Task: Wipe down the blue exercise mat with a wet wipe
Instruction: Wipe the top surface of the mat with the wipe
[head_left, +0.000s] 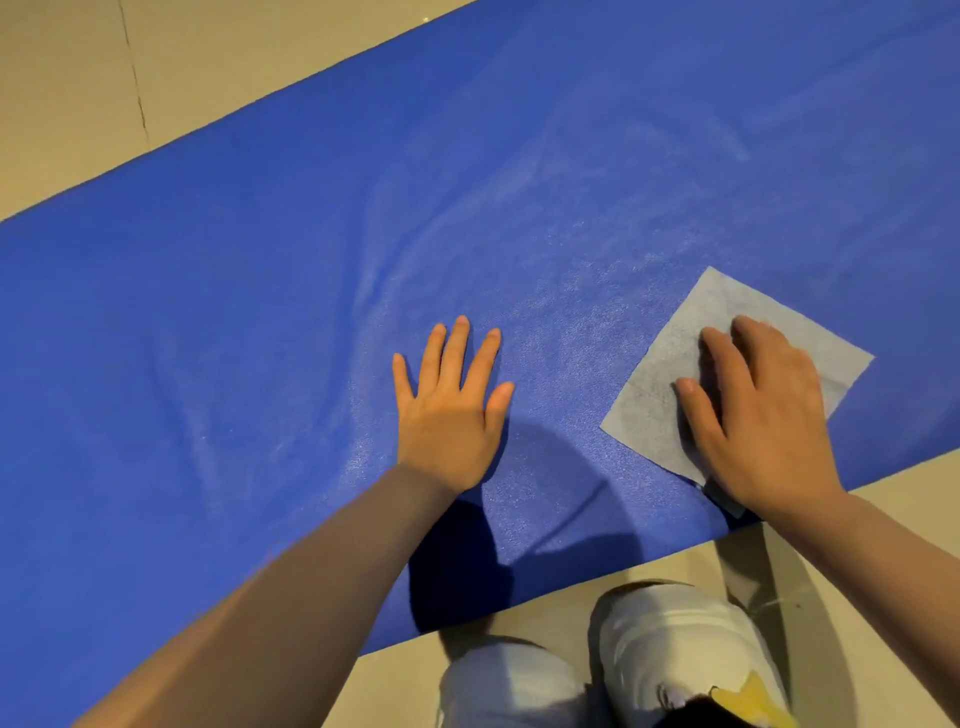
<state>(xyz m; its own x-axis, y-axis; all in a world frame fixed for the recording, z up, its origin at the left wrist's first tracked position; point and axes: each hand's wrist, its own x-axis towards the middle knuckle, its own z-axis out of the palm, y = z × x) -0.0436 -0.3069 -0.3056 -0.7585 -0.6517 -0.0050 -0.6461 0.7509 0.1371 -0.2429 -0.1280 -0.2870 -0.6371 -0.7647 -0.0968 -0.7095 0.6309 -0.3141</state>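
Observation:
A blue exercise mat lies across the floor from lower left to upper right. Its surface shows ripples and damp, shiny patches near the middle. My left hand lies flat on the mat with fingers spread and straight. A pale grey wet wipe is spread flat on the mat near its near edge. My right hand presses down on the wipe with fingers extended and covers its lower right part.
Beige tiled floor shows beyond the mat's far edge and along its near edge. My white shoe with a yellow patch and my knee in light trousers sit on the floor just below the mat edge.

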